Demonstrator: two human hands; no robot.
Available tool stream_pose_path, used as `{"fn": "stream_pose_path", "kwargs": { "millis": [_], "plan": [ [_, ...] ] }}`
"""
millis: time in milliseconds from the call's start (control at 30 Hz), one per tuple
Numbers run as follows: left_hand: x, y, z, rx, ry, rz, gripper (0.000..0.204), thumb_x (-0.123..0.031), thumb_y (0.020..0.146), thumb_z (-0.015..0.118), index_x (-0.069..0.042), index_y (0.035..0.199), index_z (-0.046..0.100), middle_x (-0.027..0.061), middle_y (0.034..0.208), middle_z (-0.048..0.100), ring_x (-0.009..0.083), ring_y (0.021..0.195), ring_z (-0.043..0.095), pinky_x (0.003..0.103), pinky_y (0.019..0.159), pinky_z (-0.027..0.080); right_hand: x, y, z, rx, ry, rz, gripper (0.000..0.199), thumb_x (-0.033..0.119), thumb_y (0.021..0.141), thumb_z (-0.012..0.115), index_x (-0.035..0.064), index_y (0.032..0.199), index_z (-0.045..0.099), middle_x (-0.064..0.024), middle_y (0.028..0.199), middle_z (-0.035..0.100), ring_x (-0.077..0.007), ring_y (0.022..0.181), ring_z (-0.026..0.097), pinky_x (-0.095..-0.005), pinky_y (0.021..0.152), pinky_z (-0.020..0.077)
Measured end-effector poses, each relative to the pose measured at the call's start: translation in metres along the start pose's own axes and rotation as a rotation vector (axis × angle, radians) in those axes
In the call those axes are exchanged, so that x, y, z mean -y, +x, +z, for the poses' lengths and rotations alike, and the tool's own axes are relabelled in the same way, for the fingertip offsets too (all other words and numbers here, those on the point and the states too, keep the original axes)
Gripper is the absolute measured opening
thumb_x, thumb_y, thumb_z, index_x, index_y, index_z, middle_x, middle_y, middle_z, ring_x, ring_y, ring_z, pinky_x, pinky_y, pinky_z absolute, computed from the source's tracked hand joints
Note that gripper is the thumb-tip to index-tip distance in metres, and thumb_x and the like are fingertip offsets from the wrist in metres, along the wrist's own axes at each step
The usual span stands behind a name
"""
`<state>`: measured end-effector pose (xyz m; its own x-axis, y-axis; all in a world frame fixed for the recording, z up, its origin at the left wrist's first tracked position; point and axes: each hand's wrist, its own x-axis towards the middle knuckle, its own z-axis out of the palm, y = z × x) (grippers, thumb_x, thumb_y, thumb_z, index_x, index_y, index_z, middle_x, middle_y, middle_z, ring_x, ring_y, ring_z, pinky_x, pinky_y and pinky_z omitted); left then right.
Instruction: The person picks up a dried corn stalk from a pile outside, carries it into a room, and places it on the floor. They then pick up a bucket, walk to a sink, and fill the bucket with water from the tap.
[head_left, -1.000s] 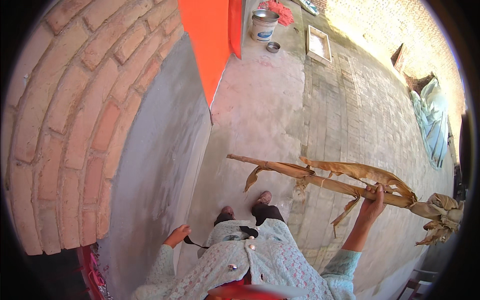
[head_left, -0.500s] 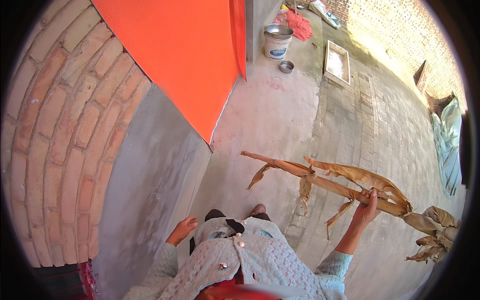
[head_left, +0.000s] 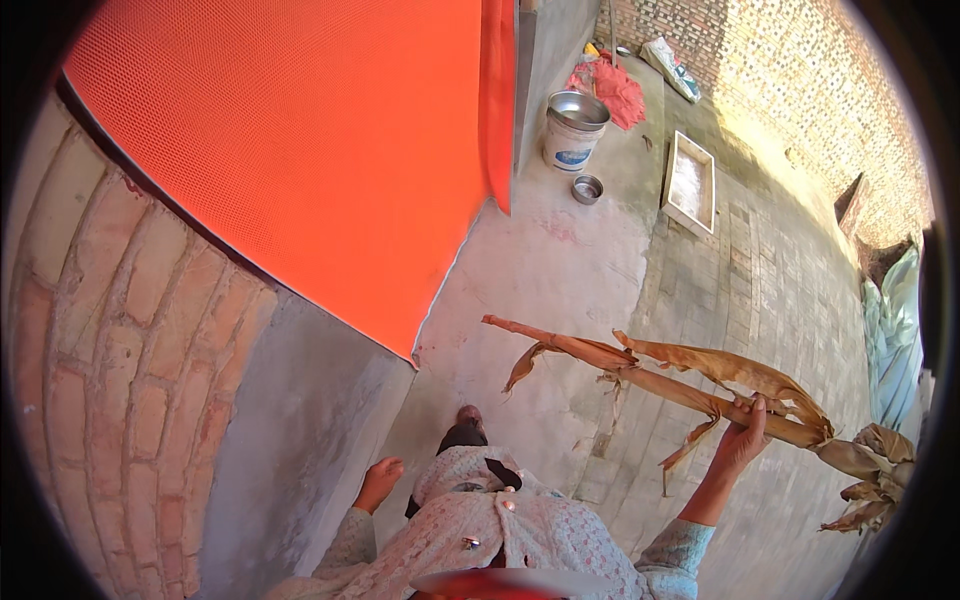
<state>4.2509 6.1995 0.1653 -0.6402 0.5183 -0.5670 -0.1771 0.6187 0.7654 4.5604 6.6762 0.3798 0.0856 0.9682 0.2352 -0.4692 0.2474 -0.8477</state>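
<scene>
Jutting out on both sides of the right hand [head_left: 741, 438], which is clamped around it, a dry stalk [head_left: 670, 388] points its leafy end rightward. Well apart leftward is the left hand [head_left: 379, 483], fingers too indistinct to tell whether apart or together; ahead of it spreads an orange sheet [head_left: 300, 150].

a dry, woody stalk [head_left: 672, 389] with crinkled, papery, matt leaves [head_left: 742, 364]. the basin [head_left: 579, 108] is shiny metal, the bucket [head_left: 562, 146] smooth plastic. the curtain [head_left: 320, 170] looks like textured cloth, the wall [head_left: 148, 300] rough, matt brick.
</scene>
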Motion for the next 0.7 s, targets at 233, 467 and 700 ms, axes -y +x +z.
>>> {"fn": "stream_pose_path", "kwargs": {
  "millis": [233,467,700],
  "plan": [
    [-0.086,0.117,0.008,0.032,0.001,0.201,0.033,-0.017,0.085,0.057,0.001,0.113,0.054,0.0159,0.107,0.062,0.0212,0.097,0.061,0.031,0.084,0.048,-0.029,0.047,0.060,0.013,-0.032,0.015,0.020,0.006,0.085,0.058,0.0034,0.104,0.052,-0.0058,0.086,0.056,-0.0121,0.070,0.051,-0.0284,0.067,0.0479],
    [-0.172,0.197,0.009,-0.014,0.119,0.246,0.031,-0.013,0.085,0.057,0.001,0.112,0.054,0.0156,0.104,0.063,0.0215,0.097,0.061,0.032,0.084,0.048,-0.095,0.130,0.098,0.002,-0.029,0.037,0.027,0.002,0.083,0.059,0.0018,0.108,0.051,-0.0066,0.088,0.058,-0.0143,0.072,0.055,-0.0306,0.066,0.0500],
    [-0.233,0.223,0.014,-0.240,0.128,0.196,0.027,-0.011,0.084,0.058,0.001,0.108,0.055,0.0145,0.101,0.063,0.0209,0.097,0.061,0.032,0.083,0.048,-0.170,0.241,0.135,0.068,0.036,0.103,0.032,0.001,0.082,0.060,0.0036,0.111,0.049,-0.0069,0.089,0.057,-0.0144,0.078,0.055,-0.0317,0.065,0.0495]
  ]
}}
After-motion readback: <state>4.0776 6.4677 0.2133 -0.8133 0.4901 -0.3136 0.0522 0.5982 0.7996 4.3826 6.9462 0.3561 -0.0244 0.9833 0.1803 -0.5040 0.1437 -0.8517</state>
